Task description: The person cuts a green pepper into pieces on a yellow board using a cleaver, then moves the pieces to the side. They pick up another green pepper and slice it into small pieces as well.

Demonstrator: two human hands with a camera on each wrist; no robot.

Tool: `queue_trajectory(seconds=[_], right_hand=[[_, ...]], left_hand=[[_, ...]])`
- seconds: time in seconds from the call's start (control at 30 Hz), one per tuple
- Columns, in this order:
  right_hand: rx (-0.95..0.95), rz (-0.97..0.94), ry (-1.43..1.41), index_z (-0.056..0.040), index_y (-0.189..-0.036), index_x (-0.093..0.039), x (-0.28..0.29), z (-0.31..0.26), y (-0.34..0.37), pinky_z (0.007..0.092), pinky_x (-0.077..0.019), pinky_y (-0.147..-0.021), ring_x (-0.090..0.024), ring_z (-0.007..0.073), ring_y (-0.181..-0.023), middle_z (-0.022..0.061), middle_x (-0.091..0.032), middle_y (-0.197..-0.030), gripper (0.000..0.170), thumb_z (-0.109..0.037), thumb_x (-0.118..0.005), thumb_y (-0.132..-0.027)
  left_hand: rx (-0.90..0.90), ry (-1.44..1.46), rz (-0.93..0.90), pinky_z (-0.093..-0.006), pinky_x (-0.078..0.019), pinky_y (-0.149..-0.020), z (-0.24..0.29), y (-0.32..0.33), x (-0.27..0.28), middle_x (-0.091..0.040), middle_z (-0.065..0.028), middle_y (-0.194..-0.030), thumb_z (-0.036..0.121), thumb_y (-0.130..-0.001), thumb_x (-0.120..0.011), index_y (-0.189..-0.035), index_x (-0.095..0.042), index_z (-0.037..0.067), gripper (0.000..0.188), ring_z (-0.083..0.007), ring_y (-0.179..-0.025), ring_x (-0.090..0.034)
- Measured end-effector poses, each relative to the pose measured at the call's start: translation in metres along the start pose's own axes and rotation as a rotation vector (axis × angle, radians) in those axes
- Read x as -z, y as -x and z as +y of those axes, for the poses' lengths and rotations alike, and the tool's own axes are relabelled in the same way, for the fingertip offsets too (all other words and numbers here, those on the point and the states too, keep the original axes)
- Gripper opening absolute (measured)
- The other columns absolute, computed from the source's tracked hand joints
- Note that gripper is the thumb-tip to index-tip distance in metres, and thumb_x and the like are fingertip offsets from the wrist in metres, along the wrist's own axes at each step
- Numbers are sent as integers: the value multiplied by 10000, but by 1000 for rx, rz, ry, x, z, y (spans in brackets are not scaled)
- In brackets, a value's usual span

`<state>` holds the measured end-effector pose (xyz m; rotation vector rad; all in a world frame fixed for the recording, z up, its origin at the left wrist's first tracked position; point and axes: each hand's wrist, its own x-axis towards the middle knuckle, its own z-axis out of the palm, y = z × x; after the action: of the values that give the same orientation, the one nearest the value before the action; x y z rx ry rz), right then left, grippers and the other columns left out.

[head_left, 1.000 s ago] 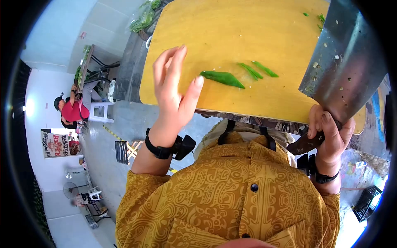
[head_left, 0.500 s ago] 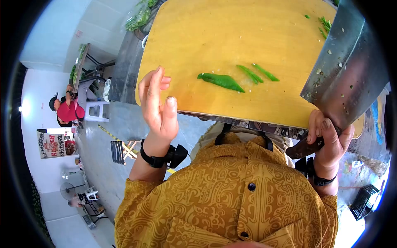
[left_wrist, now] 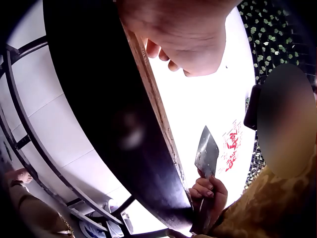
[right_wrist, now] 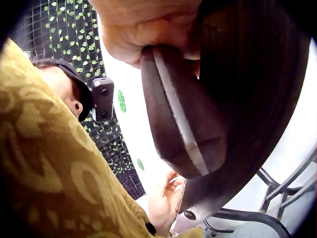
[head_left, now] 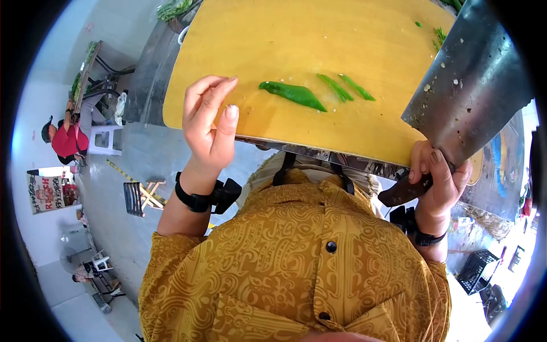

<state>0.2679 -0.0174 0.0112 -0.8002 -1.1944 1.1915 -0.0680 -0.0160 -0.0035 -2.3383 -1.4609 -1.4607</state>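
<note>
On the yellow cutting board (head_left: 262, 34) lies a piece of green pepper (head_left: 293, 95), with narrow green strips (head_left: 336, 88) to its right. My left hand (head_left: 208, 122) is raised over the board's near left edge, fingers loosely bent and nothing in them, apart from the pepper. At the right, my right hand (head_left: 441, 176) grips a cleaver (head_left: 470, 85) by its dark handle (right_wrist: 183, 114). Its broad blade, flecked with small bits, is held up over the board's right side. In the left wrist view the cleaver blade (left_wrist: 207, 152) points upward.
More green strips (head_left: 439, 37) lie at the board's far right, partly behind the blade. Leafy greens (head_left: 174, 8) sit beyond its far left corner. A seated person in red (head_left: 71, 139), a white stool (head_left: 105, 139) and a folding chair (head_left: 142, 196) are off to the left.
My left hand has drawn back leftward from the tip of the green pepper, its fingers closer together. The right hand still grips the cleaver; the whole head view has shifted slightly.
</note>
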Motion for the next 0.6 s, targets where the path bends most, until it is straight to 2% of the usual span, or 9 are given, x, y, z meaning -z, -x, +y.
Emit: queue_trajectory(seconds=[0.07,0.1,0.2,0.23,0.37,0.5,0.6], right_hand=[[-16,8,13,28,-857,-522,-1,-2,-1,258,-382,-468,-485,151,-486,85,-508,-636,122,-87,-551,-886],[-23,9,19,30,-858,-522,-2,-2,-1,259,-379,-469,-483,152,-486,83,-506,-634,128,-91,-555,-884],[-17,2,15,34,-863,-520,-2,0,0,262,-371,-469,-477,153,-483,81,-504,-630,145,-104,-562,-879],[-8,-1,9,35,-864,-520,-2,0,-1,263,-369,-469,-474,153,-482,81,-504,-629,151,-108,-564,-878],[-10,-10,10,42,-876,-523,1,0,0,262,-366,-465,-470,152,-475,83,-497,-618,145,-100,-554,-880],[-18,6,21,42,-873,-526,3,1,1,260,-361,-451,-462,152,-471,79,-480,-608,137,-94,-545,-876],[-37,24,9,42,-868,-529,0,0,1,258,-358,-450,-459,152,-473,80,-479,-607,133,-91,-540,-874]], left_hand=[[8,28,38,-338,-458,-870,1,-1,4,-543,-161,-1166,180,-948,-507,-1192,-594,-66,357,-220,-980,-546],[77,80,11,-344,-442,-908,2,1,9,-529,-175,-1237,209,-957,-495,-1288,-525,-52,422,-228,-1039,-546],[178,259,55,-354,-415,-950,4,-2,20,-491,-202,-1318,241,-967,-481,-1384,-416,-44,509,-240,-1095,-535],[196,271,40,-372,-393,-975,6,-4,25,-447,-229,-1372,284,-977,-458,-1451,-293,-38,597,-251,-1130,-518],[134,303,135,-394,-401,-965,11,-13,35,-409,-242,-1390,368,-977,-434,-1482,-208,-21,677,-273,-1153,-501],[105,360,181,-399,-413,-949,8,-20,31,-395,-235,-1394,454,-958,-463,-1487,-193,-7,752,-283,-1149,-502],[105,380,221,-398,-409,-953,2,-21,28,-376,-228,-1408,462,-953,-471,-1486,-197,-4,759,-276,-1155,-496]])
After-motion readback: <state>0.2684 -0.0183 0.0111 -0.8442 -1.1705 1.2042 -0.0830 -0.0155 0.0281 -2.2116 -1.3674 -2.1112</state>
